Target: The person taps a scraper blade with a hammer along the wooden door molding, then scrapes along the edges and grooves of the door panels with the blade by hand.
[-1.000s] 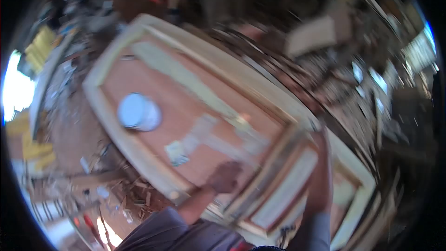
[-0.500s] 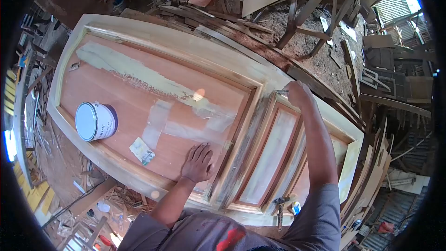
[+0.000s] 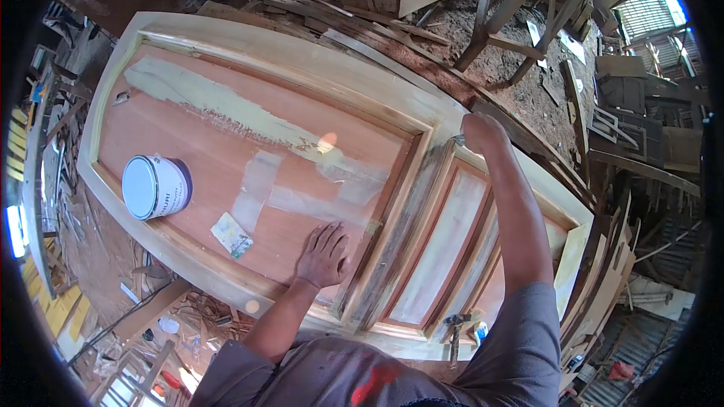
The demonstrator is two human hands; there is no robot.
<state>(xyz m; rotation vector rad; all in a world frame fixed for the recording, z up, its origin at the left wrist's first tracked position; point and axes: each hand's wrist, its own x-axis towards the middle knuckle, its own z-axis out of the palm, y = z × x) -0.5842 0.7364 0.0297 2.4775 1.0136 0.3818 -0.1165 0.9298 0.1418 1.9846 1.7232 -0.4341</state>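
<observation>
A large wooden door (image 3: 302, 89) with reddish panels and pale filler patches lies flat before me. My left hand (image 3: 324, 255) rests palm down on its big panel, fingers spread. At the door's far edge, near the crosspiece, my right hand (image 3: 483, 134) is closed round a small tool, mostly hidden under the fingers. A paint tin (image 3: 157, 187) with a white lid stands on the panel's left part. Between tin and left hand lies a small stained card (image 3: 231, 235).
A hammer (image 3: 455, 339) lies at the door's near edge beside a small blue-and-white item (image 3: 481, 332). Planks (image 3: 362, 26) line the far side, with a wooden trestle (image 3: 483, 34) beyond. Scrap wood covers the ground at lower left.
Since the blurred earliest view, the camera view has shifted and steadied. From half a second ago, my right hand has moved slightly toward the far edge. My left hand stays on the panel.
</observation>
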